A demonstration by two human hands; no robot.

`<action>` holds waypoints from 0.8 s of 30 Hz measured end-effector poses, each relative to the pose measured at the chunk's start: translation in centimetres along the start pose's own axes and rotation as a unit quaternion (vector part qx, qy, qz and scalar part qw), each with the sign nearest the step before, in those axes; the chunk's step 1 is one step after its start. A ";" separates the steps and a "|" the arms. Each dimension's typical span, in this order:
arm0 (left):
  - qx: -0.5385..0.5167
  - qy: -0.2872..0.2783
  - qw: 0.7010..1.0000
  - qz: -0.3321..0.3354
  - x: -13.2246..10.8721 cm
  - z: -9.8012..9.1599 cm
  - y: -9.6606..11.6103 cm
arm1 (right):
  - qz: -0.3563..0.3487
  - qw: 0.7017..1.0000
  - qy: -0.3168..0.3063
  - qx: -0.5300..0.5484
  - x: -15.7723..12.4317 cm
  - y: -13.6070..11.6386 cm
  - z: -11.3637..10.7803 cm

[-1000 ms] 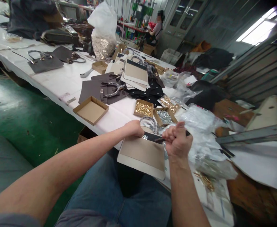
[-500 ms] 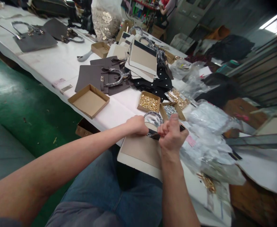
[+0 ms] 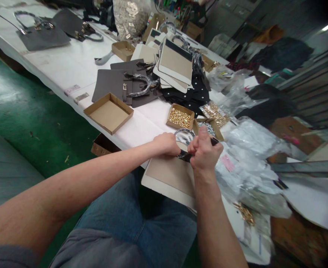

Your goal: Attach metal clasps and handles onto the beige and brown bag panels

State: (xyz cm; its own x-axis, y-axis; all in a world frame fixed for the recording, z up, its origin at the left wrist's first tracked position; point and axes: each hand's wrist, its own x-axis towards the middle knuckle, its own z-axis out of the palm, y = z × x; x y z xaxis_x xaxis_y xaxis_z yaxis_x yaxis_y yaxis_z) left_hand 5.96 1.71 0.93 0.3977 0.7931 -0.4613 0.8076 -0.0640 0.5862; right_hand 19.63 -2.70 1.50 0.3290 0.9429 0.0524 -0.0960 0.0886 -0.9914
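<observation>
A beige bag panel with a pale border lies at the near table edge, partly over my lap. My left hand is closed on its upper edge, by the dark strip. At the same edge my right hand makes a fist with the thumb up. Something dark pokes out beside that fist; what it grips is mostly hidden. A plastic-wrapped handle curves up beyond my hands. Just behind stand a small box of gold-coloured hardware and a box of silver-coloured pieces, partly covered by my right hand.
An open cardboard tray stands left of my hands. Farther back are grey bag pieces with wrapped handles and a stack of beige panels. Clear plastic bags crowd the right side. The table edge runs along the left.
The view has shifted slightly, so the table's contents appear a little farther right and higher. Both hands remain at the panel's upper edge, the right fist tilted a little differently.
</observation>
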 end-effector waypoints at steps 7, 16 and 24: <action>-0.006 0.009 1.000 -0.002 0.1 0.3 -0.2 | 0.111 0.994 0.000 0.021 5.8 1.5 -2.9; -0.007 0.012 1.000 -0.005 -0.1 0.3 -0.1 | -0.016 0.997 0.037 0.069 0.6 0.0 -2.7; -0.008 0.010 1.000 -0.015 -0.2 0.3 -0.2 | -0.109 0.994 0.002 0.004 -1.4 -0.3 -0.7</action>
State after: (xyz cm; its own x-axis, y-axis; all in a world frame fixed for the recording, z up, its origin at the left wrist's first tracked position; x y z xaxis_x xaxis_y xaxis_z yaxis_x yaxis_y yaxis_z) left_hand 5.84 1.41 0.69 0.3653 0.8065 -0.4649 0.8116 -0.0313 0.5834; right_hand 19.90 -4.27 1.62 0.3465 0.8999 0.2647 -0.0294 0.2925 -0.9558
